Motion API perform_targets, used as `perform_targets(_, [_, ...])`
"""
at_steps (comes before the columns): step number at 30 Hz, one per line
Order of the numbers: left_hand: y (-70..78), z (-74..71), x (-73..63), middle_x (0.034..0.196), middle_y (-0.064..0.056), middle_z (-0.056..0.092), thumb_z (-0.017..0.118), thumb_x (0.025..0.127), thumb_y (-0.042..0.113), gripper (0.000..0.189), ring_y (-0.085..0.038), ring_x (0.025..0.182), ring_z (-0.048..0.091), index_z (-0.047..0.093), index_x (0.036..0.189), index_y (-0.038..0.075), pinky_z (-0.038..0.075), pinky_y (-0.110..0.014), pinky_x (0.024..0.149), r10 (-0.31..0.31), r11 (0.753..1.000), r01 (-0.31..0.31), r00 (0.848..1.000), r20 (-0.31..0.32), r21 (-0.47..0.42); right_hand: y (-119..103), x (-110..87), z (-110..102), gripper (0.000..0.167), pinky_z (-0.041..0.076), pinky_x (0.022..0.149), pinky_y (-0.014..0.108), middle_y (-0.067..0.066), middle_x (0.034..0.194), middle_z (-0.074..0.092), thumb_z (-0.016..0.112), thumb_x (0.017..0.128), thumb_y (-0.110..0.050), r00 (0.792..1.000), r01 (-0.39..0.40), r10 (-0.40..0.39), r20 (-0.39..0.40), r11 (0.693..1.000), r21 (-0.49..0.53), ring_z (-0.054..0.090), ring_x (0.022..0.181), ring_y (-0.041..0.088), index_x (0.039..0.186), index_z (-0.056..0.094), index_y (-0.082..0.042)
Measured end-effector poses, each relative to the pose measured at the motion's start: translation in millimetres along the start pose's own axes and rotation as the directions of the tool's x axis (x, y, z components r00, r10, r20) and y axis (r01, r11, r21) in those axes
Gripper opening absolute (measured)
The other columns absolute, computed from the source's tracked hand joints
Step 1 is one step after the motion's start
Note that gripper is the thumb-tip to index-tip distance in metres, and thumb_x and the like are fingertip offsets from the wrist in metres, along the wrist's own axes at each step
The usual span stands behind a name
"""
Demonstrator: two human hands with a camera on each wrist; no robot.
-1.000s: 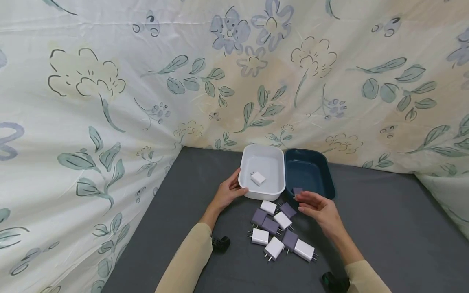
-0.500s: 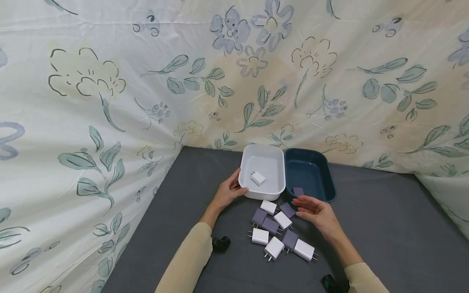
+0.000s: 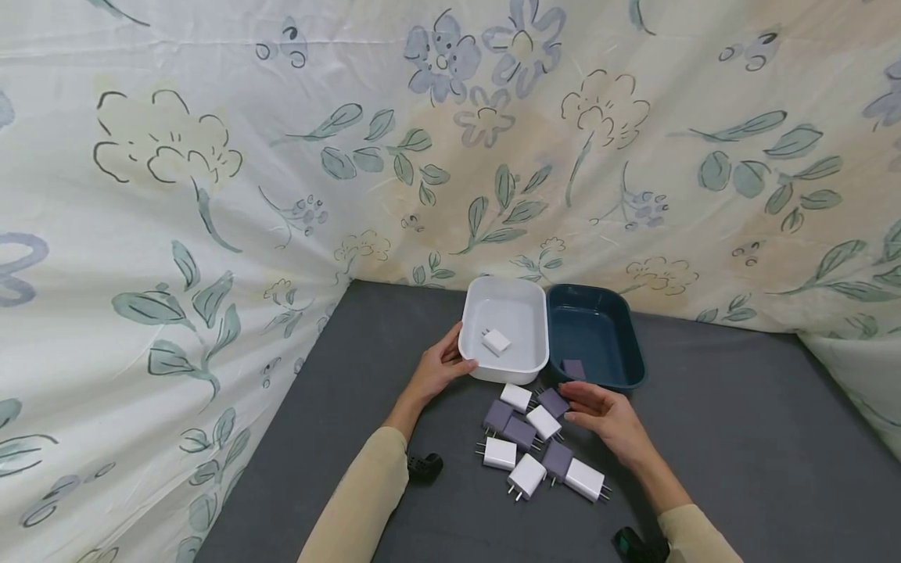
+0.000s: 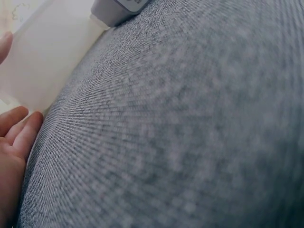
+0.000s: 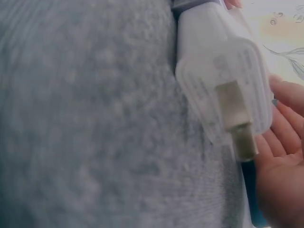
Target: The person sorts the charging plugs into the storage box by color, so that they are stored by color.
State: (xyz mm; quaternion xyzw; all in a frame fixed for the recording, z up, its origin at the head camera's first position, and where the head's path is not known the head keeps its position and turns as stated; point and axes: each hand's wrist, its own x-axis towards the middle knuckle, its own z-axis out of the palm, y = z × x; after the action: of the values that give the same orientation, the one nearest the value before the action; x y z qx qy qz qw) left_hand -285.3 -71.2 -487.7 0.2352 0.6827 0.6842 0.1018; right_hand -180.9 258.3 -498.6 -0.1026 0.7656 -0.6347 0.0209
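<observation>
My left hand (image 3: 436, 371) grips the near-left corner of a white tray (image 3: 517, 313), thumb at the front and fingers along the left side. Inside that tray lies one white plug charger (image 3: 496, 342). A dark blue tray (image 3: 598, 320) stands against its right side, with a purple plug charger (image 3: 573, 368) near its front wall. My right hand (image 3: 608, 418) hovers at the blue tray's front edge, fingers extended and holding nothing. Just left of its fingertips is a purple charger (image 3: 552, 403) on the table. The right wrist view shows a white charger (image 5: 213, 57) up close, prongs toward the camera.
Several white and purple chargers lie loosely grouped in front of the trays, among them a white charger (image 3: 584, 479) at the group's right end. They rest on a dark grey tabletop (image 3: 739, 414). Floral cloth (image 3: 281, 156) hangs behind and at the left.
My right hand has drawn back from over the blue tray's front edge, slightly toward me and left. My left hand, the trays and the chargers look unmoved.
</observation>
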Motion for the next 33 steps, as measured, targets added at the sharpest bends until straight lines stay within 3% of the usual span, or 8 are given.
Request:
perform_targets(22, [-3.1,-0.3,1.7,0.155,-0.026,0.031,0.071,0.088,0.007,0.085,-0.041,0.14,0.037,0.019,0.156,0.004,0.04,-0.05,0.11,0.009,1.0,-0.009,1.0,-0.012,-0.004,9,11.0,7,0.057,0.047,0.09,0.008,0.024,0.138,0.055,0.076,0.084,-0.014,1.0,-0.008,0.011,0.02,0.985,-0.171,0.057,0.116,-0.003,0.135,0.055,0.001])
perform_targets(26, [-3.0,-0.5,1.2,0.155,-0.025,0.031,0.071,0.088,0.008,0.085,-0.04,0.14,0.037,0.019,0.156,0.005,0.041,-0.047,0.11,0.004,1.0,-0.004,1.0,-0.012,0.003,10,11.2,8,0.055,0.048,0.09,0.008,0.023,0.137,0.057,0.076,0.084,-0.015,1.0,-0.009,0.011,0.01,0.978,-0.21,0.059,0.116,0.003,0.134,0.056,0.0])
perform_targets(33, [-2.6,-0.3,0.8,0.155,-0.025,0.031,0.071,0.088,0.008,0.085,-0.041,0.14,0.037,0.019,0.156,0.004,0.041,-0.048,0.11,0.003,1.0,-0.003,1.0,-0.014,0.002,10,11.3,10,0.055,0.047,0.091,0.009,0.02,0.137,0.057,0.075,0.085,-0.014,1.0,-0.013,0.017,0.017,0.972,-0.233,0.058,0.123,0.025,0.135,0.056,-0.002])
